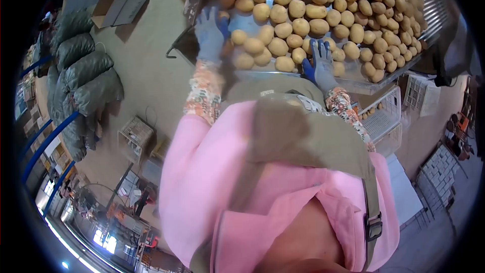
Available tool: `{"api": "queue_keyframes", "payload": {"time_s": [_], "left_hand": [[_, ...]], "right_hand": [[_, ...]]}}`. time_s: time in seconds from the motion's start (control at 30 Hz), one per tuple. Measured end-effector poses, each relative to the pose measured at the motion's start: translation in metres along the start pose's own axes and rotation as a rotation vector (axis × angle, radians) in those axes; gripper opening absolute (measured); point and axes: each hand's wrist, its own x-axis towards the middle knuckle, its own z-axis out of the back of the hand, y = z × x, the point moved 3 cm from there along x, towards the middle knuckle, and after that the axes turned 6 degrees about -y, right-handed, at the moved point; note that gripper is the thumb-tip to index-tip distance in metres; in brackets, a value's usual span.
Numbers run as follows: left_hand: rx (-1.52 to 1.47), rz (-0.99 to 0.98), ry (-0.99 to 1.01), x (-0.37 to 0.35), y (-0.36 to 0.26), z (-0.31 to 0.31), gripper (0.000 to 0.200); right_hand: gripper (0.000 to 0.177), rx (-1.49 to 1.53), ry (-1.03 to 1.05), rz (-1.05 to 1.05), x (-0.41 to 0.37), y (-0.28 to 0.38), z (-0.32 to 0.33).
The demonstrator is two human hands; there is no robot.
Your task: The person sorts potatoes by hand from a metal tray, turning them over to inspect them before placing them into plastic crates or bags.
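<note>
A sorting table (374,87) ahead of me is covered with several pale brown potatoes (308,5). My left hand (209,33), in a blue-grey glove, rests among the potatoes at the table's left edge, fingers spread over them. My right hand (321,63), also gloved in blue, lies flat on the potatoes near the table's front edge with fingers apart. Neither hand visibly grips a potato. Floral sleeves (204,93) cover my forearms, and a pink top with a grey apron (303,136) fills the lower view.
Dark filled sacks (83,78) are stacked at the left by blue rails (48,144). Flattened cardboard boxes (118,2) lie on the floor at the upper left. A white plastic crate (384,114) with a few potatoes stands below the table at right.
</note>
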Motion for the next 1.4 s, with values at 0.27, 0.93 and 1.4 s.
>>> {"api": "queue_keyframes", "payload": {"time_s": [0.27, 0.93, 1.4], "left_hand": [[-0.232, 0.106, 0.314, 0.015, 0.006, -0.028, 0.058], [-1.375, 0.823, 0.792, -0.042, -0.161, 0.056, 0.052], [-1.729, 0.908, 0.818, -0.045, -0.184, 0.084, 0.048]], "right_hand": [[0.071, -0.022, 0.057, -0.068, 0.002, 0.005, 0.004], [0.063, 1.012, 0.302, -0.039, 0.021, 0.076, 0.087], [0.061, 1.332, 0.248, -0.159, -0.001, 0.095, 0.109]]}}
